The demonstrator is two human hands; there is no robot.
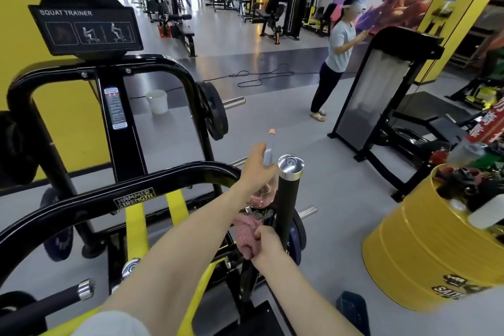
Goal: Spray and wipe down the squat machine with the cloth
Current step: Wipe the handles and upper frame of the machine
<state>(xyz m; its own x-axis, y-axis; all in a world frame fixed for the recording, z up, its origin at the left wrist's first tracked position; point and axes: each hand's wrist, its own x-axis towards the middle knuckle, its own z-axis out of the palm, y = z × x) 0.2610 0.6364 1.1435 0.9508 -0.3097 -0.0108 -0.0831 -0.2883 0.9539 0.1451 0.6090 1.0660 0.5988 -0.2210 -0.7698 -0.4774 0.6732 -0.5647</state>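
The black and yellow squat machine (152, 183) fills the left and centre of the head view. Its upright black handle (287, 199) with a chrome cap stands just right of centre. My left hand (257, 165) grips a spray bottle (268, 153) by the neck, nozzle pointing up, close beside the top of the handle. My right hand (268, 247) grips a pink cloth (246, 236) bunched against the lower part of the same handle.
A yellow drum (425, 251) full of gear stands at right. A black machine with a tilted plate (381, 95) is behind it, with a person (334, 63) beside it. A white bucket (157, 101) and loose cables (259, 76) lie on the grey floor.
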